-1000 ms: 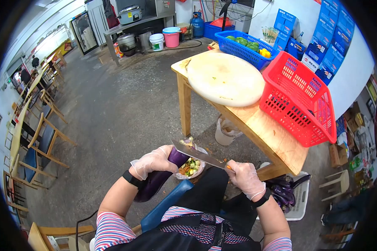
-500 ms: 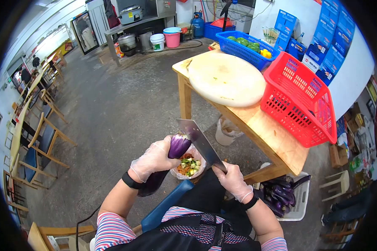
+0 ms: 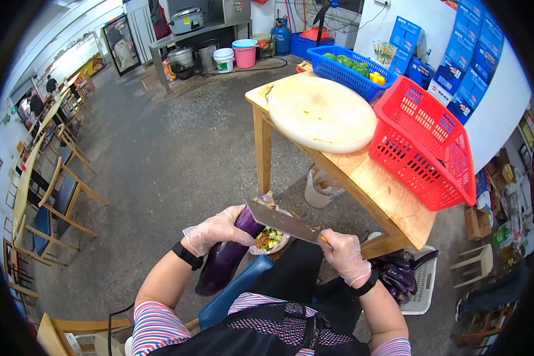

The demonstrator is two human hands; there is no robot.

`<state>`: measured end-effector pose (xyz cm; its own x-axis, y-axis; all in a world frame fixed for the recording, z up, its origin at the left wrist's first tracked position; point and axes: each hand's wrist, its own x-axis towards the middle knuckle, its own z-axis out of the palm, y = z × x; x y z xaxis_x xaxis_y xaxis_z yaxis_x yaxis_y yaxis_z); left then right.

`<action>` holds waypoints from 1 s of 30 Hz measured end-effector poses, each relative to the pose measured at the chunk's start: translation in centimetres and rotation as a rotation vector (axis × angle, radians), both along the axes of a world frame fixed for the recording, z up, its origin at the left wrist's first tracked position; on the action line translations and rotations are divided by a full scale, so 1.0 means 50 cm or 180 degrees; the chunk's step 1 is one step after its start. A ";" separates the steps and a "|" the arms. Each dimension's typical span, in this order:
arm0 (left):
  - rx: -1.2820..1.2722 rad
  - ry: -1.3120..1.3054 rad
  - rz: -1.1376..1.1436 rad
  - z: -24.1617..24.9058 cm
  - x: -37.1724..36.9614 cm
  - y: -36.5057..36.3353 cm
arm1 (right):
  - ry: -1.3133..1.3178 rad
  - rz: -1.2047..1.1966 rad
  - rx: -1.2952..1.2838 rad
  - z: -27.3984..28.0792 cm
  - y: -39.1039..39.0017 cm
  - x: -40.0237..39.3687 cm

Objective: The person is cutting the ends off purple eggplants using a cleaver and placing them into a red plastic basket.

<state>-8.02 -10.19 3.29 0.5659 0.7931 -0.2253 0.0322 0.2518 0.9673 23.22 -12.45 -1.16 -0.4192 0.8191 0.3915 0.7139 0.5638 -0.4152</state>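
Note:
My left hand (image 3: 224, 228), in a clear plastic glove, is wrapped round a dark purple eggplant (image 3: 223, 264), holding it at a slant over my lap. In my gloved right hand (image 3: 343, 252) is the handle of a cleaver (image 3: 285, 223). Its wide blade crosses the upper end of the eggplant, just beyond my left fingers. The pale stem end (image 3: 265, 199) shows past the blade. Below, partly hidden by the blade, a lined container (image 3: 283, 243) holds orange and green-white scraps.
A wooden table (image 3: 391, 193) bears a round cutting board (image 3: 321, 115) and a red basket (image 3: 421, 154). Behind it is a blue basket (image 3: 350, 68) with green and yellow vegetables. A white bin (image 3: 319, 193) stands underneath; a crate of eggplants (image 3: 424, 291) sits at lower right.
The cleaver has swung from steep to flatter, its blade now across the eggplant's stem end. That end leans away from the rest. My right hand has moved slightly right.

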 end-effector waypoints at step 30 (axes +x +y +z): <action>0.1546 0.3437 0.0419 0.014 0.025 0.002 | -0.0304 -0.0316 -0.0683 0.017 -0.006 -0.050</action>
<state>-6.79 -10.10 4.00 0.1760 0.9649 -0.1951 0.8897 -0.0711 0.4509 20.71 -12.74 -0.31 -0.3593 0.9182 0.1668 0.8031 0.3952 -0.4459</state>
